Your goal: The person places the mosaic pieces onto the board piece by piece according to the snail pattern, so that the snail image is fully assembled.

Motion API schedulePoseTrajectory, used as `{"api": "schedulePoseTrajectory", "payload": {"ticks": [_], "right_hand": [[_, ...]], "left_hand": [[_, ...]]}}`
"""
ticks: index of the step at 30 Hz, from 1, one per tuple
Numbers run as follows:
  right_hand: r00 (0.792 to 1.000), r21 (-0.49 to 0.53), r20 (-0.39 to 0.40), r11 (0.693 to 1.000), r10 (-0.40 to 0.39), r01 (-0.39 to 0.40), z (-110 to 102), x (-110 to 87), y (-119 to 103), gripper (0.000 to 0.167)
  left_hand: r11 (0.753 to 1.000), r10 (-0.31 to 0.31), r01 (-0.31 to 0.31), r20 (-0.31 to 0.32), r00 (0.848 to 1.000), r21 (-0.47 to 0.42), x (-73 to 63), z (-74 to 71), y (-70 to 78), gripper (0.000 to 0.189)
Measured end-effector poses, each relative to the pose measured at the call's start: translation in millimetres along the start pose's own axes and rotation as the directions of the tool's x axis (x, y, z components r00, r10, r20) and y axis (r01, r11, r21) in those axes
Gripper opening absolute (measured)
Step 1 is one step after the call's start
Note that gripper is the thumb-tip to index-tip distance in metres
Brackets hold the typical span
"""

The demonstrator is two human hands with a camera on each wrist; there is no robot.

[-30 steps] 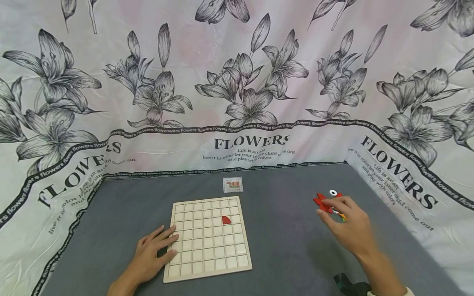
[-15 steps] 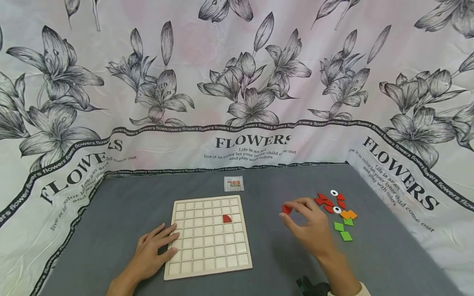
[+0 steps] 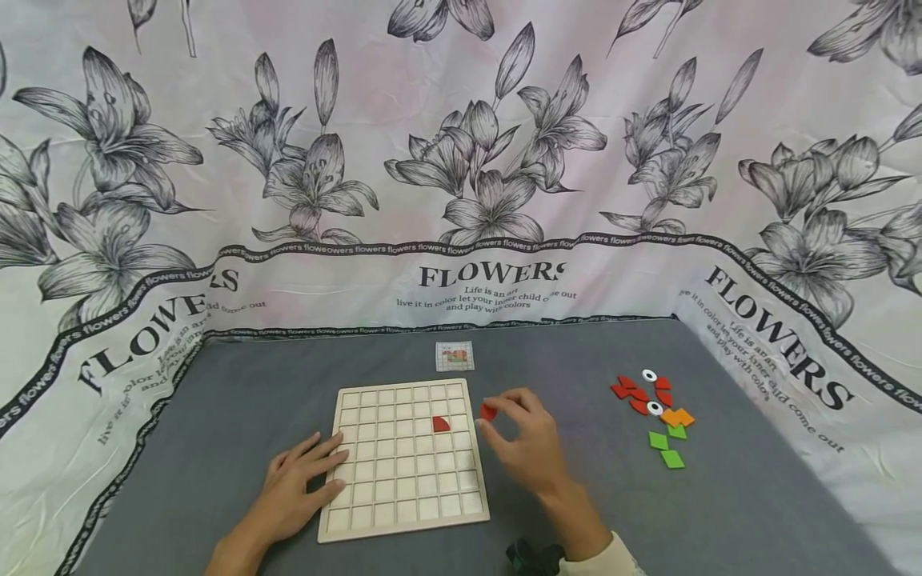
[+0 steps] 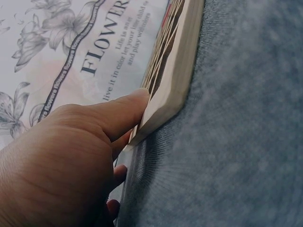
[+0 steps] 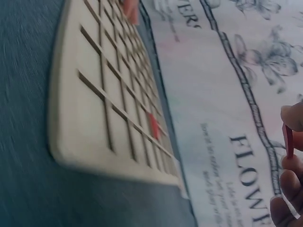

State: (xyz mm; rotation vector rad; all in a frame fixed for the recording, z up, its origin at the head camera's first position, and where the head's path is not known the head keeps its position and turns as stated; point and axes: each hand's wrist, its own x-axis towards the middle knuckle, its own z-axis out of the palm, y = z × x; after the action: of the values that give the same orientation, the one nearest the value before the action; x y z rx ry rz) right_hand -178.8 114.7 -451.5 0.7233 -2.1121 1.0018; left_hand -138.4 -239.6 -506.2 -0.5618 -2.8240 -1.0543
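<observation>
A wooden grid board (image 3: 384,496) lies on the grey cloth, with one red quarter-round tile (image 3: 441,425) in a cell toward its upper right. My left hand (image 3: 297,486) rests at the board's left edge, fingers spread; in the left wrist view the thumb touches the board's side (image 4: 173,90). Just off the board's right edge, my right hand (image 3: 531,448) pinches another red tile (image 3: 487,412) between thumb and fingers. In the right wrist view that tile (image 5: 288,142) appears edge-on, so its full outline is hidden.
A small card with a coloured grid picture (image 3: 454,357) lies behind the board. To the right are several red tiles (image 3: 639,406), white rings (image 3: 649,375), orange tiles (image 3: 685,417) and green tiles (image 3: 673,459). A flower-printed curtain (image 3: 490,292) borders the table.
My right hand has moved left from the tile pile to the board's right edge, bringing a red tile with it. The left hand has stayed at the board's left edge.
</observation>
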Motion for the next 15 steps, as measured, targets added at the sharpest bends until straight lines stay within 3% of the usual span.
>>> {"api": "schedulePoseTrajectory", "payload": {"ticks": [9, 15], "right_hand": [[0.995, 0.03, 0.064, 0.997, 0.071, -0.073, 43.0, -13.7, -1.4, 0.025], [0.972, 0.003, 0.166, 0.986, 0.165, -0.168, 60.8, -23.9, -2.8, 0.024]], "left_hand": [[1.0, 0.006, -0.006, -0.005, 1.0, -0.009, 0.4, -0.6, 0.8, 0.044], [1.0, 0.0, 0.0, -0.005, 1.0, -0.003, 0.4, -1.0, 0.9, 0.044]]}}
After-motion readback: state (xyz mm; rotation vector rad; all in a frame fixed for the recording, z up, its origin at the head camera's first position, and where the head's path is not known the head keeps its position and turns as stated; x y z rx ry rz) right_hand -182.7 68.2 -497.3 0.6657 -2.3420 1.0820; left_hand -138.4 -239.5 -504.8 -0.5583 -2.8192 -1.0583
